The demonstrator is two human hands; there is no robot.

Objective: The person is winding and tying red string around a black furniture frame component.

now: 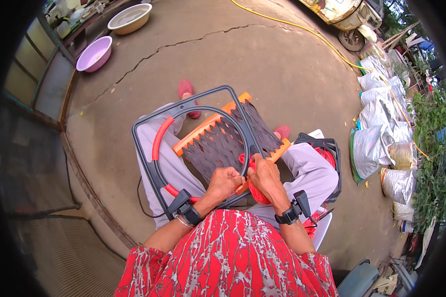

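A black squared frame with a round ring inside rests tilted across my lap. Red wrapping covers parts of the ring at its left and lower left. My left hand is closed in a pinch at the ring's near right edge. Beside it, my right hand is closed around a bundle of red cord, which shows above and below the fingers. What exactly the left fingertips pinch is hidden. Beyond the frame, between my legs, stands a stool with orange bars and grey woven straps.
More black frames and red cord lie by my right leg, near a white container. White sacks line the right side, with a yellow hose running past. Purple and beige basins sit far left.
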